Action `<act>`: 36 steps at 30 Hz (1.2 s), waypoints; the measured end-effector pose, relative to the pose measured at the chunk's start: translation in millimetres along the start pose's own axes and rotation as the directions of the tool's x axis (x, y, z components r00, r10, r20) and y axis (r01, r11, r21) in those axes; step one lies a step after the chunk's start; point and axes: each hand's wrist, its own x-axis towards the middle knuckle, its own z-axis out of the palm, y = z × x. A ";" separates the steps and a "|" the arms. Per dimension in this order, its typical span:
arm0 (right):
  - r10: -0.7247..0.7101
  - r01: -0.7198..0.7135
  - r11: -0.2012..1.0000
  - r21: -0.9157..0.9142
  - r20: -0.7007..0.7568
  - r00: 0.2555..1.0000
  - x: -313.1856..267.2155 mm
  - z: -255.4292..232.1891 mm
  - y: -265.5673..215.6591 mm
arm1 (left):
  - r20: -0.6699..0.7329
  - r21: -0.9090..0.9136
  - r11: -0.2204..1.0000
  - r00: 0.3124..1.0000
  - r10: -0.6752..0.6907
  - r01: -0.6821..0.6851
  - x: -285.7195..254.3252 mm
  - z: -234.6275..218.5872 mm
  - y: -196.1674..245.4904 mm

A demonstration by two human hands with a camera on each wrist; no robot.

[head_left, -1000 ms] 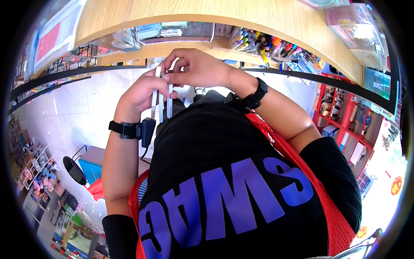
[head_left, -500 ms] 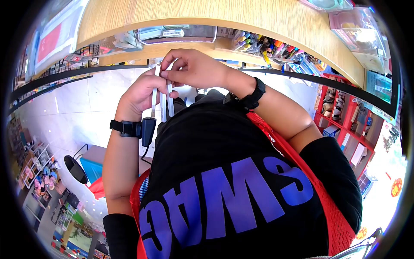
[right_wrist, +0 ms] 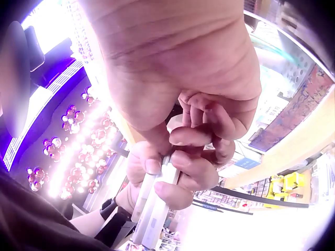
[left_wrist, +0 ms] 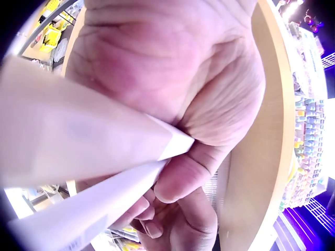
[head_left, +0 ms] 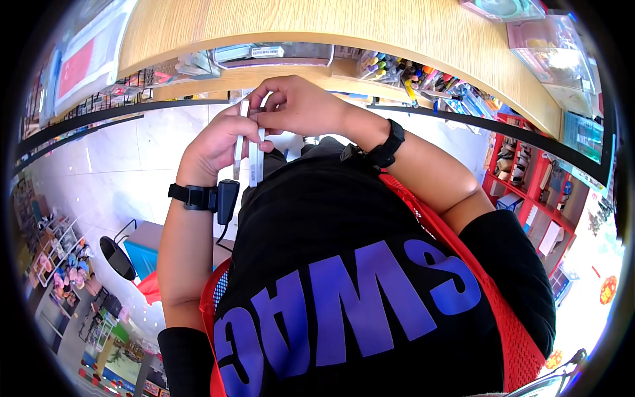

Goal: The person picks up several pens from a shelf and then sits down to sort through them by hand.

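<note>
In the head view my left hand (head_left: 218, 141) grips slim white boxes, one (head_left: 241, 142) standing apart from a flatter, printed part of the bundle (head_left: 256, 164). My right hand (head_left: 304, 106) has its fingertips at their upper ends, touching or pinching there. The left wrist view shows two pale boxes (left_wrist: 78, 125) (left_wrist: 94, 209) running out from under the left hand (left_wrist: 172, 78). In the right wrist view the left fingers (right_wrist: 183, 180) wrap the white boxes (right_wrist: 153, 214), and the curled right hand (right_wrist: 183, 68) meets them from above.
A wooden counter (head_left: 297, 20) curves across the top, above a shelf with pens (head_left: 397, 69) and packets. Clear plastic boxes (head_left: 555, 49) stand at its right end. A black rail crosses below it. Red shelving (head_left: 529, 178) is at right, a tiled floor (head_left: 112, 152) at left.
The two right-hand strips, spread apart earlier, now lie close together and show a broader printed face. Both hands have stayed nearly in place, with slight finger movement.
</note>
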 end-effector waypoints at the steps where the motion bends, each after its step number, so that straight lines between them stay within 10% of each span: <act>1: 0.016 -0.017 0.998 0.055 0.018 1.000 -0.1 -0.2 0.2 | -0.017 0.017 1.000 1.000 -0.008 0.008 -0.7 1.9 0.9; 14: -0.073 0.104 0.978 0.178 -0.173 0.982 -8.6 -29.0 17.3 | 0.140 0.150 0.988 0.990 0.011 -0.032 1.1 -3.1 0.3; 23: -0.045 0.040 0.998 0.038 0.152 0.987 -17.8 -40.9 14.4 | 0.232 0.315 0.944 0.956 -0.181 0.103 -5.3 -5.0 3.4; 36: 0.063 -0.036 0.978 -0.206 0.127 0.990 -27.8 -45.5 -17.6 | 0.342 0.371 0.928 0.926 -0.162 0.026 3.9 1.1 2.7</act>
